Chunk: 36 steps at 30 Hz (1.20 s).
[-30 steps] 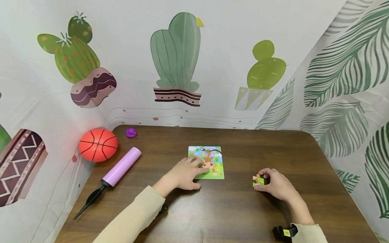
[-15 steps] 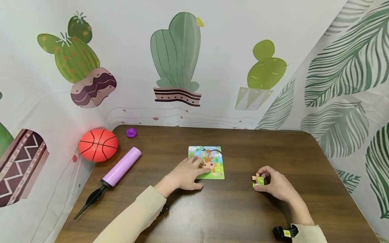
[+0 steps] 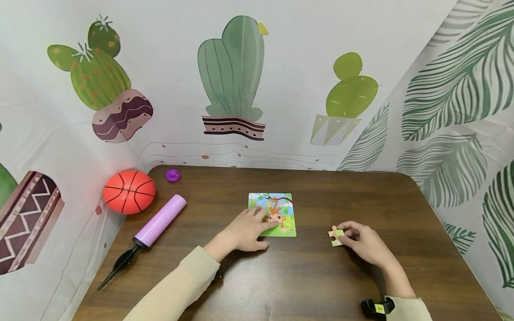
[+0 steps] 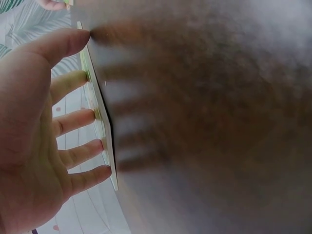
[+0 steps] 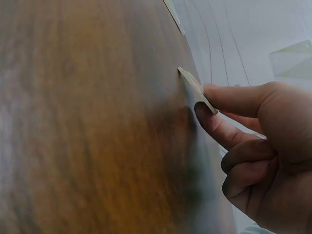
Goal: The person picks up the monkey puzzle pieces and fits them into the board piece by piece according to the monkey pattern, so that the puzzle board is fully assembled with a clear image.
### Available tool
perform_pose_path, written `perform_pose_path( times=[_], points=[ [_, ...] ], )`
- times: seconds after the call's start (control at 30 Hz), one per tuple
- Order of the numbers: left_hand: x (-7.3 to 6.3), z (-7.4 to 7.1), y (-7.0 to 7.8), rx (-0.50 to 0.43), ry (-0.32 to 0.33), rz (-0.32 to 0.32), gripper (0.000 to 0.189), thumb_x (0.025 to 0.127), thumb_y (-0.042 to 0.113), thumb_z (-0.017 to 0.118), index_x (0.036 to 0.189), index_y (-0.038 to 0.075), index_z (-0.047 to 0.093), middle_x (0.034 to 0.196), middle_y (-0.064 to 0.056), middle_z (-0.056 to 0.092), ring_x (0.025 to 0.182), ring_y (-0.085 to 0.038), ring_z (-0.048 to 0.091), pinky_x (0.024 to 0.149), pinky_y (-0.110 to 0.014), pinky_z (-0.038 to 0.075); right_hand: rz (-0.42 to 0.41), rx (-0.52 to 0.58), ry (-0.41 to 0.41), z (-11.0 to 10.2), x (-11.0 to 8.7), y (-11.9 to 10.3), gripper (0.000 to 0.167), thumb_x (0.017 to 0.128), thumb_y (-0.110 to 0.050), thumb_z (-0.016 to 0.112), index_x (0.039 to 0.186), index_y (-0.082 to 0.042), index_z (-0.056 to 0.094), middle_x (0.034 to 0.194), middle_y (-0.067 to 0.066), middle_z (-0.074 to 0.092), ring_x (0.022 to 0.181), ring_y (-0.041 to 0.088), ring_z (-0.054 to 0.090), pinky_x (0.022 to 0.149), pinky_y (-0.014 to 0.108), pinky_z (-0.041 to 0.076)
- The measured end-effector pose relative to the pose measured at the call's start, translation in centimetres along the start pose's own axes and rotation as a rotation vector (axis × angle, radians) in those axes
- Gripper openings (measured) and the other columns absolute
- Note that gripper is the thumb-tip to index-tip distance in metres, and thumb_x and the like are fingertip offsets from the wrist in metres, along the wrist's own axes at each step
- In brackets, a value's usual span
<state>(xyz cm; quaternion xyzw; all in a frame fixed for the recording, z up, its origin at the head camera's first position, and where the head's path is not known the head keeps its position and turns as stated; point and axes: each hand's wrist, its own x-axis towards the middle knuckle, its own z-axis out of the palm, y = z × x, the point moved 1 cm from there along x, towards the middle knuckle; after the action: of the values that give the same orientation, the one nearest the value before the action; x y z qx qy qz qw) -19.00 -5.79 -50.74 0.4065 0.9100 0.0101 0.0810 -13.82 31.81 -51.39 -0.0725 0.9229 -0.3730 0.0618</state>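
A square puzzle [image 3: 284, 207] printed with a hanging monkey lies flat on the table in the head view. My left hand [image 3: 246, 229] rests on its lower left part, fingers spread. In the left wrist view the fingertips touch the top of the thin puzzle [image 4: 100, 107], and the thumb tip is by its edge. To the right, my right hand [image 3: 367, 243] pinches a loose puzzle piece [image 3: 335, 236], coloured green and tan, between thumb and fingers. Seen edge-on in the right wrist view, this puzzle piece [image 5: 192, 85] tilts near the tabletop; its printed side is hidden there.
On the left of the brown wooden table [image 3: 305, 285] lie a pink hand pump [image 3: 160, 220] with a black nozzle, a red basketball [image 3: 129, 191] and a small purple object [image 3: 173, 175]. A white cloth backdrop [image 3: 293, 89] with cactus and leaf prints rises behind the table.
The puzzle piece has shifted slightly left and turned in my right hand's fingers, so more of it shows. My left hand stays on the puzzle, nearly still.
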Motion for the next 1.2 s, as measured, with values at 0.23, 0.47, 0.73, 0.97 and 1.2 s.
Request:
perform_pose_path(
  times=[0.23, 0.47, 0.73, 0.97, 1.2],
  points=[
    [0.0, 0.1, -0.1, 0.008, 0.002, 0.003, 0.067, 0.098, 0.057, 0.062, 0.16, 0.04, 0.042, 0.152, -0.004, 0.043, 0.144, -0.032, 0.037, 0.114, -0.056, 0.037, 0.01, 0.026, 0.028, 0.2, 0.4, -0.1, 0.023, 0.099, -0.016, 0.074, 0.12, -0.006, 0.072, 0.094, -0.002, 0.076, 0.087, 0.012, 0.069, 0.074, 0.03, 0.052],
    [0.0, 0.0, -0.2, 0.0, 0.005, 0.006, 0.068, 0.097, 0.056, 0.063, 0.159, 0.039, 0.043, 0.153, -0.003, 0.042, 0.144, -0.031, 0.037, 0.114, -0.056, 0.037, 0.031, 0.071, 0.055, 1.4, 1.4, -1.0, 0.021, 0.097, -0.016, 0.075, 0.116, -0.006, 0.074, 0.092, -0.001, 0.075, 0.082, 0.014, 0.068, 0.069, 0.029, 0.052],
    [0.0, -0.1, -0.2, 0.005, 0.006, 0.014, 0.067, 0.097, 0.055, 0.064, 0.159, 0.038, 0.044, 0.152, -0.002, 0.043, 0.143, -0.03, 0.038, 0.114, -0.055, 0.037, 0.037, 0.149, 0.028, 3.8, 3.2, -3.1, 0.019, 0.097, -0.014, 0.074, 0.114, -0.005, 0.075, 0.091, 0.001, 0.075, 0.082, 0.017, 0.068, 0.069, 0.031, 0.052],
    [-0.1, -0.1, -0.2, -0.002, -0.003, 0.015, 0.067, 0.097, 0.055, 0.063, 0.159, 0.039, 0.044, 0.153, -0.002, 0.041, 0.144, -0.03, 0.037, 0.116, -0.056, 0.035, 0.05, 0.187, 0.022, 5.9, 4.9, -5.1, 0.019, 0.097, -0.016, 0.074, 0.113, -0.006, 0.076, 0.093, 0.002, 0.075, 0.084, 0.017, 0.067, 0.07, 0.033, 0.052],
    [-0.1, -0.2, -0.2, -0.019, -0.002, 0.013, 0.066, 0.097, 0.055, 0.064, 0.158, 0.038, 0.046, 0.151, -0.001, 0.042, 0.144, -0.029, 0.037, 0.116, -0.056, 0.034, 0.07, 0.21, 0.035, 7.1, 5.8, -6.5, 0.017, 0.096, -0.015, 0.074, 0.11, -0.007, 0.078, 0.089, 0.001, 0.075, 0.081, 0.016, 0.068, 0.07, 0.034, 0.051]
  ],
)
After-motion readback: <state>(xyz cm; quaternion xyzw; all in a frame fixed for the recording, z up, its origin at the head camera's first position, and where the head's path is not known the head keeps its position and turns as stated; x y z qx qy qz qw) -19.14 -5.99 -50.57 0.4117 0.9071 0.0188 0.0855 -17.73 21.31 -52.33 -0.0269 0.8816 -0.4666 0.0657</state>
